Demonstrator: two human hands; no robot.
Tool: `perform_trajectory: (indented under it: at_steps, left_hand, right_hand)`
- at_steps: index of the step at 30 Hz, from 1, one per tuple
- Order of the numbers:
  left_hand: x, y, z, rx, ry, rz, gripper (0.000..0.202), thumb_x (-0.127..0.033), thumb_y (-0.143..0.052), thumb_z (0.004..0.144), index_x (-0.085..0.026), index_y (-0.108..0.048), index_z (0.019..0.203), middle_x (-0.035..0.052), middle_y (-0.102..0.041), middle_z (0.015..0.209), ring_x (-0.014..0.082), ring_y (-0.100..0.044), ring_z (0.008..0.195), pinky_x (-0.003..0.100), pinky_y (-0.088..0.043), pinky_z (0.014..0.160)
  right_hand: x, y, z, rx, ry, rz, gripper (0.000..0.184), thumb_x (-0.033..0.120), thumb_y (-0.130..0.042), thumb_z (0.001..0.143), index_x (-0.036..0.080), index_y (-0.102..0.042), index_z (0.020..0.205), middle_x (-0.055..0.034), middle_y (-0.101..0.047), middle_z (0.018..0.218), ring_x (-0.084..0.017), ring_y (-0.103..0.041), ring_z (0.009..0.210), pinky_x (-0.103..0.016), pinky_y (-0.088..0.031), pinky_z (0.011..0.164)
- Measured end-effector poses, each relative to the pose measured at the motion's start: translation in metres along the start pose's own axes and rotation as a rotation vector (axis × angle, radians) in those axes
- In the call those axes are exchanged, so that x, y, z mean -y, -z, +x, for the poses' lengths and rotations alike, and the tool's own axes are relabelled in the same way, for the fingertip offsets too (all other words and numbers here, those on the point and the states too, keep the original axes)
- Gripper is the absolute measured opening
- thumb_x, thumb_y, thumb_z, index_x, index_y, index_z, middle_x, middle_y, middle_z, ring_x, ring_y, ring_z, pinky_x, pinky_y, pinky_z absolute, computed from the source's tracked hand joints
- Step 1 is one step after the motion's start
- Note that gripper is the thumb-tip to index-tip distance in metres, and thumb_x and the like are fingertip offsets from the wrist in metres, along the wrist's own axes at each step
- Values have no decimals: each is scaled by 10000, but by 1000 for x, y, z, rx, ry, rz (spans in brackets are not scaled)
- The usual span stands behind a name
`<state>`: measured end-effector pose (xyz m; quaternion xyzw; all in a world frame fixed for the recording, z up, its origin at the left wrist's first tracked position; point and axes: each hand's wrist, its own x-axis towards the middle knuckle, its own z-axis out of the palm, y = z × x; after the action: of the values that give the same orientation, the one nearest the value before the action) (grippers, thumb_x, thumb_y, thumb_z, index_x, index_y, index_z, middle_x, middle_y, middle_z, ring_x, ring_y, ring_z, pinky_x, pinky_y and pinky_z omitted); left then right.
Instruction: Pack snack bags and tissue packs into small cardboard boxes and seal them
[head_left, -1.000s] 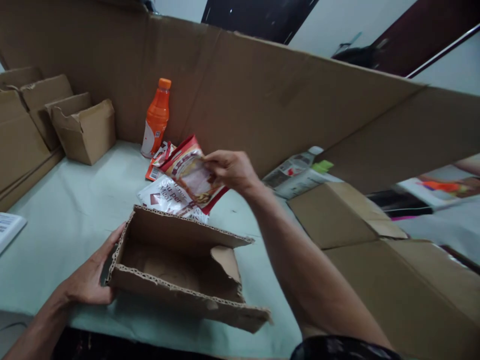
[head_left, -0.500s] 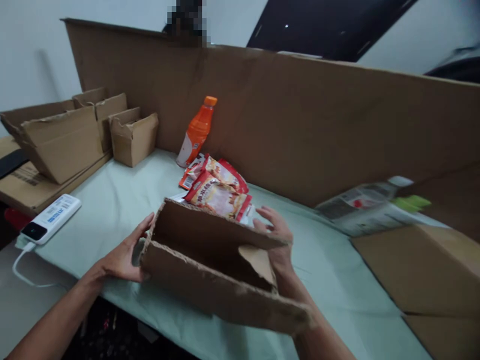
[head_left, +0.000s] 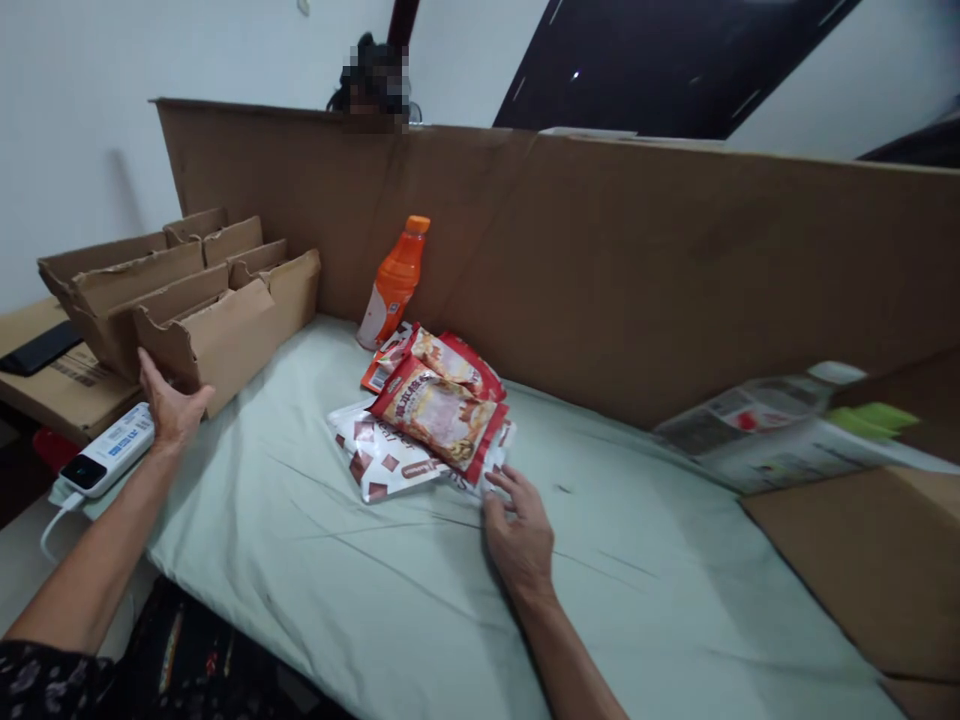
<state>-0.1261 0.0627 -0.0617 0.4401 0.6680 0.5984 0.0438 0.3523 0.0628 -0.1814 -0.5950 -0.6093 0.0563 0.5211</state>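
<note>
In the head view, the orange bottle (head_left: pixel 391 285) stands upright, its cap on. To its left are several open-topped cardboard boxes, their insides mostly hidden by their walls. The foremost, the front box (head_left: pixel 234 345), runs nearer the wearer than the bottle; the left hand (head_left: pixel 174 405) has thumb and fingers spread around its near end, gripping it. Just in front of the bottle lies a heap of snack packets: red packets (head_left: pixel 442 412) on top, a white packet (head_left: pixel 390 465) with brown diamonds partly covered below. The right hand (head_left: pixel 519 535) is at the heap's near right edge, fingers loosely bent and holding nothing visible; whether the fingertips touch it I cannot tell.

A creased pale green cloth (head_left: pixel 375 610) covers the worktop under the bottle. Behind the bottle a tall cardboard panel (head_left: pixel 637 270) hides most of a person (head_left: pixel 371 85), whose blurred head shows above it.

Left of the bottle and nearer are a white power bank (head_left: pixel 116 448) with a cable and a black phone (head_left: pixel 41 347). Far right of the bottle are a clear bottle (head_left: pixel 750 408) with a pale cap, a blurred green-topped item (head_left: pixel 874 420) and a brown carton (head_left: pixel 840 570).
</note>
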Motion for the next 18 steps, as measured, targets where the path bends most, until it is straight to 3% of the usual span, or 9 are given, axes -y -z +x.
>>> perform_trajectory:
  at_steps: [4,7,9,11,13,15,18]
  left_hand:
    - [4,-3,8,30,42,173,1168,-260,-787,792,25,-13,1619,242,-99,1713,451,-69,1594,509,-84,1325]
    - [-3,-2,6,12,90,253,1146,-177,-763,750,89,-36,1595,331,-36,1699,485,-2,1594,545,-85,1326]
    - [-12,-1,-5,23,80,256,1127,-178,-744,742,106,-58,1589,366,-8,1689,483,11,1599,552,-84,1327]
    - [-22,-3,-26,89,-12,259,1074,-267,-710,805,52,-79,1613,323,-14,1708,443,-17,1613,528,-97,1332]
    - [-27,-9,-50,207,-206,294,998,-396,-663,859,-63,-139,1639,241,-88,1727,426,-112,1611,545,-172,1319]
    - [-25,-19,-74,432,-374,348,842,-479,-618,877,-213,-303,1611,151,-233,1714,425,-270,1570,596,-271,1276]
    - [-14,-44,-106,801,-575,420,623,-525,-493,935,-234,-518,1485,154,-443,1618,426,-417,1495,628,-383,1189]
  right_hand:
    - [-1,0,-1,29,-7,18,352,407,-535,840,199,-728,1048,-175,-688,1247,-311,-672,1146,-462,-625,789]
    - [0,-1,2,44,-27,41,336,393,-544,825,195,-725,1027,-191,-676,1244,-326,-665,1134,-488,-627,781]
    - [5,-2,4,46,-43,48,321,371,-539,819,190,-724,1008,-204,-670,1240,-341,-655,1143,-521,-622,802]
    - [15,-2,5,49,-56,43,307,330,-531,811,192,-728,1002,-206,-671,1244,-344,-645,1166,-537,-614,842]
    - [25,-2,7,50,-68,21,307,280,-522,808,200,-734,1015,-190,-678,1260,-324,-641,1190,-510,-611,873]
    - [31,1,14,37,-75,-18,322,253,-507,826,203,-736,1047,-171,-683,1288,-291,-648,1202,-447,-618,859]
    - [30,20,32,-15,-70,-96,323,264,-521,857,219,-729,1099,-139,-675,1343,-263,-643,1231,-399,-614,861]
